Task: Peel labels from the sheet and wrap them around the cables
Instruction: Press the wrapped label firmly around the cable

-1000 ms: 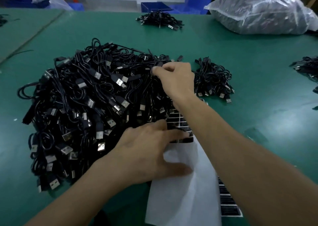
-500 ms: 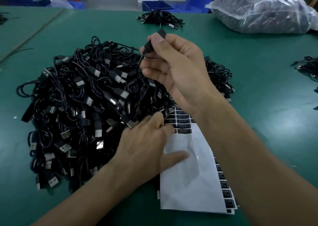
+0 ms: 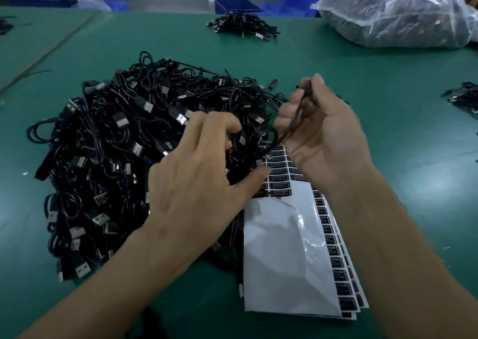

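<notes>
Cable pile (image 3: pixel 116 157) left on table (image 3: pixel 401 157); label sheets (image 3: pixel 289 256) right beside it; bag (image 3: pixel 398 13) far right

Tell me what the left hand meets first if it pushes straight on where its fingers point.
The pile of cables. The left hand has its fingers curled at the pile's edge, so contact looks immediate, though depth is unclear.

Left hand (image 3: pixel 204 176), right hand (image 3: pixel 326 134), fingers (image 3: pixel 219 124) curled

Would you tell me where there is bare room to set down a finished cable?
Bare mat lies right of the label sheets and between the big cable pile and the far bunch. The middle is crowded: pile, sheets, left hand, right hand holding a cable.
</notes>
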### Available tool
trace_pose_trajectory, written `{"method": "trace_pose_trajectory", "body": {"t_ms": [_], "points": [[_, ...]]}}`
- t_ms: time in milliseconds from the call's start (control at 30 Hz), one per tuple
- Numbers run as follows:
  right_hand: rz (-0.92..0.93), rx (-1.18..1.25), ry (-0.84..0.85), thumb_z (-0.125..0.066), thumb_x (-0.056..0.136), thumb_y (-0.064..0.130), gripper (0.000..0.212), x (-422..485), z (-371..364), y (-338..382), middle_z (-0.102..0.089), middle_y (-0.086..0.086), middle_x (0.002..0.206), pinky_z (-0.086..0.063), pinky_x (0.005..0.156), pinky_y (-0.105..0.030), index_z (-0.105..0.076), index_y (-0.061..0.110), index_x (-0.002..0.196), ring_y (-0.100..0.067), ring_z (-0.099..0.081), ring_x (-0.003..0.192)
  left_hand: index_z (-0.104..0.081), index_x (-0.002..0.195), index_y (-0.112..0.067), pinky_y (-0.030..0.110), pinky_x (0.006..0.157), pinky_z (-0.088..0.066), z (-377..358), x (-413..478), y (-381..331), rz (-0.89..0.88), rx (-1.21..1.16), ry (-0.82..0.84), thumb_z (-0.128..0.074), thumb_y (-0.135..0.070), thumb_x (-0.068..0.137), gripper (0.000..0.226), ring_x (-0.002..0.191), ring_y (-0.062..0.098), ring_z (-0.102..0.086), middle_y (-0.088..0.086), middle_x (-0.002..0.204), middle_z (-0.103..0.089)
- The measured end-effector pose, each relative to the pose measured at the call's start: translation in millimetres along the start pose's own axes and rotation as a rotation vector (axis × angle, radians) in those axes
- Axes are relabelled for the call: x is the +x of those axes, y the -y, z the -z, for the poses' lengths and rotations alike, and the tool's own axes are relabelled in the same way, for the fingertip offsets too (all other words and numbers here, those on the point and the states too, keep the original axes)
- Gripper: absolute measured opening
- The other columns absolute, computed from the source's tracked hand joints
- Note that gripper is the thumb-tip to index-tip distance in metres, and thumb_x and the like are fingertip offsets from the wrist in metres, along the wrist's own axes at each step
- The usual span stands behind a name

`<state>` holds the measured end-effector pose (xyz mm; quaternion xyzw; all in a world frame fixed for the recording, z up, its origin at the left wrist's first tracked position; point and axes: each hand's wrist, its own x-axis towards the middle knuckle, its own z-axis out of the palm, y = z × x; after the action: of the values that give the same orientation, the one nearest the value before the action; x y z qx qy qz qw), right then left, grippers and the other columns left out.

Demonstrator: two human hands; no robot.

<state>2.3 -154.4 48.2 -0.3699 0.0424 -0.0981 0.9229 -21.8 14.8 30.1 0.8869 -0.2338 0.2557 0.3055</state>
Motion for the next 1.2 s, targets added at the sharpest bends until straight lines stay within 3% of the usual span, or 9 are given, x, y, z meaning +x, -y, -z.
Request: {"method": "trace_pose_trajectory", "body": {"t_ms": [100,200,367,533,633,733,933,1100,1200], "points": [[0.002,-0.097,0.02,-0.056,0.102,0.022,0.02,-8,2,3,-0.067,-0.004,0.067,-0.054,0.051,-0.024,-0.057,0.012,0.084,-0.014,-0.063,0.055,-0.064,0.104,-0.029,0.029,0.052,-0.045,1,1,-2,0.004,0.0,0.104,-0.063,-0.056,0.088,0.031,0.062,0.009,-0.051,-0.017,0.091,-0.059],[-0.002,-0.177,0.005,-0.061,0.099,0.021,0.021,-14,9,5,-0.068,-0.005,0.067,-0.054,0.051,-0.023,-0.058,0.014,0.079,-0.013,-0.066,0.055,-0.06,0.072,-0.029,0.035,0.048,-0.048,3,2,-2,0.074,-0.163,0.223,-0.051,-0.055,0.095,0.036,0.049,0.009,-0.053,-0.011,0.057,-0.06],[-0.091,-0.407,0.031,-0.074,0.079,0.022,0.013,-26,33,15,-0.068,-0.005,0.066,-0.054,0.05,-0.022,-0.062,0.017,0.075,-0.015,-0.065,0.055,-0.053,0.058,-0.019,0.017,0.038,-0.032,9,7,2,0.161,-0.449,0.411,-0.059,-0.039,0.09,0.038,0.036,0.005,-0.036,-0.01,0.041,-0.044],[-0.195,-0.5,0.032,-0.078,0.064,0.012,0.027,-37,52,6,-0.073,-0.018,0.074,-0.056,0.05,-0.025,-0.058,0.013,0.082,-0.022,-0.071,0.056,-0.057,0.077,-0.027,0.043,0.059,-0.056,8,10,12,0.301,-0.499,0.602,-0.043,-0.045,0.065,0.026,0.064,0.028,-0.062,0.004,0.073,-0.071],[-0.196,-0.611,0.048,-0.08,0.062,0.011,0.032,-40,54,-1,-0.074,-0.021,0.076,-0.056,0.048,-0.024,-0.057,0.009,0.084,-0.025,-0.073,0.059,-0.055,0.103,-0.042,0.035,0.069,-0.057,1,5,15,0.328,-0.49,0.679,-0.04,-0.04,0.069,0.037,0.074,0.008,-0.066,-0.014,0.091,-0.073],[-0.156,-0.734,0.091,-0.083,0.062,0.021,0.031,-42,55,-4,-0.075,-0.019,0.077,-0.052,0.045,-0.021,-0.062,0.008,0.082,-0.024,-0.073,0.059,-0.052,0.124,-0.044,0.025,0.069,-0.056,-6,1,14,0.302,-0.457,0.631,-0.048,-0.055,0.077,0.049,0.084,-0.001,-0.066,-0.028,0.095,-0.068],[-0.058,-0.983,-0.019,-0.072,0.084,0.046,0.023,-43,62,-3,-0.076,-0.004,0.075,-0.039,0.038,-0.019,-0.076,0.026,0.074,-0.009,-0.062,0.05,-0.057,0.089,-0.034,0.03,0.053,-0.035,-26,-13,10,0.152,-0.208,0.499,-0.037,-0.052,0.095,0.028,0.062,0.004,-0.052,-0.018,0.071,-0.057],[0.087,-1.3,-0.313,-0.072,0.087,0.042,0.007,-41,86,11,-0.071,0.015,0.082,-0.058,0.074,-0.04,-0.071,0.035,0.088,-0.003,-0.066,0.077,-0.036,0.083,-0.032,0.024,0.052,-0.035,-38,-29,1,0.059,-0.156,0.388,-0.022,-0.056,0.097,0.032,0.072,0.002,-0.05,-0.014,0.068,-0.045],[-0.09,-1.16,-0.307,-0.079,0.083,0.04,0.035,-42,85,13,-0.073,0.003,0.087,-0.056,0.07,-0.036,-0.065,0.029,0.114,-0.015,-0.071,0.079,-0.043,0.09,-0.033,0.02,0.054,-0.041,-44,-32,2,0.099,-0.142,0.407,-0.04,-0.064,0.088,0.031,0.078,-0.004,-0.051,-0.015,0.073,-0.046]]}}
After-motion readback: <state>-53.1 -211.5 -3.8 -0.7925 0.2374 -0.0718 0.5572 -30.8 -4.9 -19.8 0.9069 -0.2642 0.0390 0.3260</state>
